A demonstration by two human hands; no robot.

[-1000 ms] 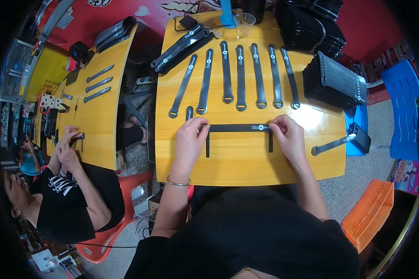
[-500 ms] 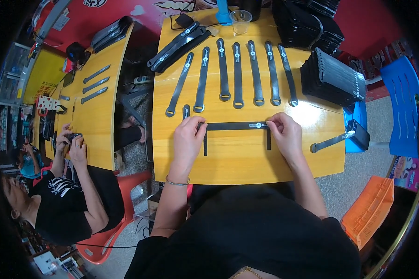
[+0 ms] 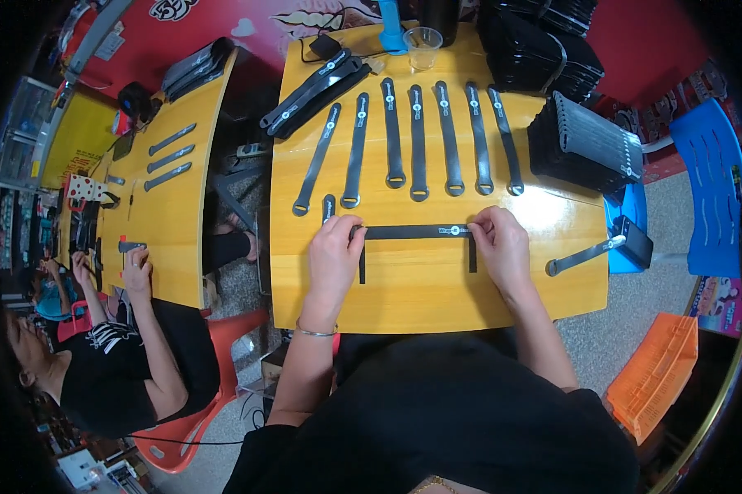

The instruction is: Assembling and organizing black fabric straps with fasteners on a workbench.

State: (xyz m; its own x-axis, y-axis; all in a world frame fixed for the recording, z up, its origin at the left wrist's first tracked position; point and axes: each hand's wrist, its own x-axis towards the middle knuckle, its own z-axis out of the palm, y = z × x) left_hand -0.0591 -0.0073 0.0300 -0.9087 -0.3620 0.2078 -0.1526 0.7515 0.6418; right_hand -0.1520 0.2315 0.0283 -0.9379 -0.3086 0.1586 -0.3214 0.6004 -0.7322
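Long black strap (image 3: 416,232) lies flat and horizontal on the yellow table (image 3: 437,288), near its front half, directly ahead of the person. A small round emblem sits on it near the right end. Two short black pieces hang down from it toward the table's front edge, one just right of the left hand, one just left of the right hand.

Left hand (image 3: 334,251) pinches the strap's left end, fingers curled down onto it, thumb side toward the strap. Closed on the strap. Bracelet on that wrist.

Right hand (image 3: 501,245) pinches the right end beside the emblem, fingertips closed on the strap. Both hands rest on the tabletop.

Just behind the left hand, a short black strap piece (image 3: 328,207) stands apart. Farther back, a row of seven similar black straps (image 3: 418,142) lies fanned across the table, each with a loop end toward the person. A bundle of straps (image 3: 313,92) lies diagonal at back left. Stacks of black straps (image 3: 589,144) sit at the right rear. Clear plastic cup (image 3: 424,47) at the back edge. A metal hand tool (image 3: 589,253) lies at the right front corner.

To the left, a second yellow table (image 3: 173,222) carries a few more straps; another person (image 3: 116,362) sits at it, hands on a small item. Orange crate (image 3: 655,375) on the floor at right.
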